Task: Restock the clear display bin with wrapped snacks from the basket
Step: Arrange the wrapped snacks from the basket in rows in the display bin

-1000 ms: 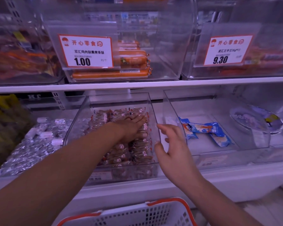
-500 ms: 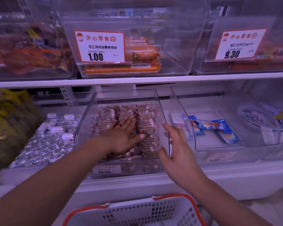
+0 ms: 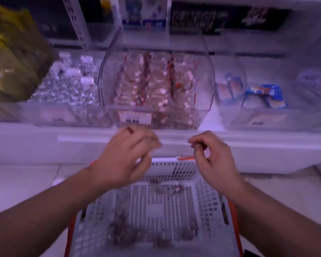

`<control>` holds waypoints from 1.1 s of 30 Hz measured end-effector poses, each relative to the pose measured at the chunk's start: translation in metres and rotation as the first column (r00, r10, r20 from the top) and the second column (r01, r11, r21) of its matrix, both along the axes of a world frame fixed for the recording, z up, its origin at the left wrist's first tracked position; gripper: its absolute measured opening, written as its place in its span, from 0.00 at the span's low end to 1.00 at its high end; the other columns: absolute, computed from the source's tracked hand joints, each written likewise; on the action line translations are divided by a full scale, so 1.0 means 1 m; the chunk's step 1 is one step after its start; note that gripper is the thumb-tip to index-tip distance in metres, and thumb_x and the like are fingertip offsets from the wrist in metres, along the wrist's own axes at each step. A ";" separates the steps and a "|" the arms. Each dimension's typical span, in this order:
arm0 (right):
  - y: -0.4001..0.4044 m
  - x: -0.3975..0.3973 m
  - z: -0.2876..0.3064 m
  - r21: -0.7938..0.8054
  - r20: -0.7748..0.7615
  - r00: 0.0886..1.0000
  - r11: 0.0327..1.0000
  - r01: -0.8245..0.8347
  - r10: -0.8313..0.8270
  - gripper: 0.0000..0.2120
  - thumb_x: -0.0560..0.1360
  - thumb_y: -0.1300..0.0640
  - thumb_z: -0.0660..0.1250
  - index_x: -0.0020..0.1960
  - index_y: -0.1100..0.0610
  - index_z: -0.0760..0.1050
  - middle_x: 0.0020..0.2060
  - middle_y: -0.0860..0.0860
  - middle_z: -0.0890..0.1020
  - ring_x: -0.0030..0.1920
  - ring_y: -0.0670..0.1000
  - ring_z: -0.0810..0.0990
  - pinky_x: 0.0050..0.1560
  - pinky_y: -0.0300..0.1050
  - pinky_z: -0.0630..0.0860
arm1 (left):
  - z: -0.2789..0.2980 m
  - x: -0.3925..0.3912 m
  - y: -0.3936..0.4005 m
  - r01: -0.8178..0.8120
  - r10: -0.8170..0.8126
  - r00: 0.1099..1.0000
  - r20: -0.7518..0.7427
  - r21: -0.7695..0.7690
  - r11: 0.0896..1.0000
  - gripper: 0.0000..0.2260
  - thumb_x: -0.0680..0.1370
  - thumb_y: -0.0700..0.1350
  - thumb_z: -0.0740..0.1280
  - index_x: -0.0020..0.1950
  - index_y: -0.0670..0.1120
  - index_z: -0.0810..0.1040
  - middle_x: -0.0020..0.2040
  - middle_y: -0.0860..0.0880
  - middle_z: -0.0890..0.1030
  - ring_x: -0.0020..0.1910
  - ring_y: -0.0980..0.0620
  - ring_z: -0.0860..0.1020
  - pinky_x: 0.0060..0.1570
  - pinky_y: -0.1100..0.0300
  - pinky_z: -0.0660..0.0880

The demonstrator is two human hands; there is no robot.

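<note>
Both hands, left hand (image 3: pixel 126 156) and right hand (image 3: pixel 214 158), hover over basket (image 3: pixel 170 166), fingers loosely curled, empty.

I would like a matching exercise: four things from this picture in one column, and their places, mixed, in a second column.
Things:
1. clear bin
2. basket
3. yellow bags
4. blue packets

Places:
A. far left of the shelf
B. on the floor, under both hands
C. middle of the shelf, full of wrapped snacks
D. right of the clear bin

Pairs: 1-C, 2-B, 3-A, 4-D
</note>
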State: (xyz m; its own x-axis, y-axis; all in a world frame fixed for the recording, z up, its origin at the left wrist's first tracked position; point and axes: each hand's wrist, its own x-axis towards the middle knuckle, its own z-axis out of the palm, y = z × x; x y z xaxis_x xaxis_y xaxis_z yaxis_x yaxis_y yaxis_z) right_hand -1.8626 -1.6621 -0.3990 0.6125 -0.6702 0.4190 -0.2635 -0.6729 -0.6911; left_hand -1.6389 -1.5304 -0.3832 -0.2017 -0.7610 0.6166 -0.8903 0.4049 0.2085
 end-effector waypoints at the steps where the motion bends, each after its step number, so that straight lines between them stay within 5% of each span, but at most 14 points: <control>1: 0.008 -0.004 -0.025 0.067 -0.167 0.984 0.997 -0.046 0.056 0.10 0.75 0.62 0.62 0.52 0.53 0.79 0.44 0.49 0.82 0.43 0.49 0.81 0.48 0.43 0.78 | -0.029 -0.004 0.020 0.031 -0.041 0.995 0.086 0.116 0.993 0.09 0.81 0.44 0.60 0.56 0.46 0.78 0.54 0.48 0.80 0.53 0.47 0.76 0.56 0.53 0.71; 3: 0.025 -0.016 -0.083 0.235 -0.502 0.828 0.961 -0.148 0.250 0.13 0.76 0.62 0.64 0.59 0.57 0.78 0.51 0.55 0.82 0.49 0.54 0.81 0.53 0.52 0.78 | -0.090 -0.007 0.051 -0.022 -0.061 0.982 0.181 0.424 0.905 0.07 0.79 0.45 0.63 0.53 0.47 0.80 0.49 0.47 0.80 0.48 0.46 0.78 0.52 0.52 0.73; 5: 0.037 -0.033 -0.137 0.381 -0.758 0.516 0.913 -0.145 0.399 0.25 0.77 0.59 0.62 0.74 0.58 0.66 0.65 0.59 0.75 0.62 0.57 0.76 0.63 0.53 0.74 | -0.148 0.002 0.073 -0.205 0.059 0.974 0.220 0.730 0.652 0.11 0.79 0.48 0.62 0.58 0.48 0.79 0.54 0.46 0.80 0.52 0.44 0.79 0.53 0.52 0.74; 7: 0.040 -0.047 -0.179 0.335 -0.905 0.243 0.937 -0.095 0.348 0.32 0.78 0.54 0.61 0.79 0.54 0.54 0.72 0.59 0.67 0.68 0.61 0.72 0.63 0.55 0.74 | -0.196 0.017 0.089 -0.352 0.159 0.935 0.316 0.879 0.321 0.20 0.80 0.53 0.59 0.70 0.49 0.71 0.66 0.45 0.74 0.60 0.42 0.76 0.59 0.50 0.73; 9: 0.037 -0.044 -0.211 0.236 -0.958 0.148 0.969 -0.081 0.245 0.35 0.77 0.52 0.61 0.79 0.53 0.50 0.74 0.60 0.63 0.68 0.63 0.70 0.62 0.58 0.75 | -0.230 0.029 0.102 -0.417 0.150 0.906 0.397 0.897 0.145 0.26 0.80 0.56 0.59 0.77 0.50 0.62 0.72 0.44 0.68 0.63 0.41 0.75 0.62 0.48 0.72; 14: 0.032 0.008 -0.274 0.241 -0.908 0.397 0.942 0.235 0.134 0.34 0.77 0.46 0.62 0.79 0.54 0.55 0.75 0.59 0.60 0.72 0.61 0.63 0.67 0.54 0.71 | -0.279 0.033 0.102 -0.373 0.250 0.903 0.348 0.926 0.060 0.35 0.79 0.53 0.62 0.82 0.51 0.48 0.81 0.41 0.48 0.73 0.38 0.66 0.70 0.45 0.66; 17: 0.043 0.036 -0.305 0.301 -0.867 0.497 0.757 0.580 -0.037 0.35 0.73 0.40 0.67 0.73 0.57 0.63 0.70 0.59 0.67 0.68 0.63 0.68 0.65 0.57 0.71 | -0.299 0.032 0.090 -0.355 0.404 0.856 0.322 0.935 0.008 0.34 0.80 0.51 0.61 0.82 0.50 0.48 0.81 0.39 0.47 0.74 0.36 0.65 0.70 0.42 0.66; 20: 0.060 0.065 -0.323 0.210 -0.872 0.443 0.656 0.725 -0.210 0.36 0.70 0.39 0.70 0.71 0.57 0.66 0.70 0.62 0.66 0.68 0.65 0.68 0.64 0.59 0.71 | -0.316 0.027 0.076 -0.365 0.466 0.822 0.327 0.931 -0.009 0.31 0.80 0.52 0.60 0.80 0.48 0.52 0.80 0.40 0.53 0.70 0.36 0.70 0.65 0.43 0.71; 25: 0.085 0.099 -0.337 0.242 -0.834 0.493 0.638 0.731 -0.249 0.25 0.70 0.47 0.74 0.65 0.51 0.74 0.70 0.60 0.64 0.67 0.63 0.64 0.63 0.56 0.69 | -0.335 0.009 0.056 -0.425 0.470 0.798 0.377 0.905 -0.004 0.30 0.76 0.55 0.66 0.74 0.45 0.63 0.71 0.40 0.62 0.64 0.37 0.70 0.63 0.48 0.71; 29: 0.105 0.093 -0.344 0.399 -0.683 0.720 0.760 0.513 -0.128 0.22 0.70 0.58 0.71 0.63 0.59 0.74 0.61 0.60 0.68 0.58 0.61 0.72 0.63 0.50 0.72 | -0.339 -0.014 0.042 -0.395 0.406 0.850 0.336 0.916 0.069 0.29 0.75 0.38 0.64 0.75 0.44 0.60 0.73 0.41 0.60 0.66 0.39 0.68 0.60 0.48 0.72; 33: 0.115 0.063 -0.343 0.635 -0.625 0.779 0.606 0.479 0.040 0.28 0.72 0.60 0.70 0.70 0.55 0.67 0.60 0.55 0.71 0.56 0.57 0.75 0.59 0.51 0.76 | -0.342 -0.016 0.044 -0.369 0.416 0.858 0.302 0.925 0.089 0.33 0.72 0.33 0.64 0.76 0.45 0.60 0.74 0.42 0.58 0.68 0.39 0.65 0.63 0.48 0.71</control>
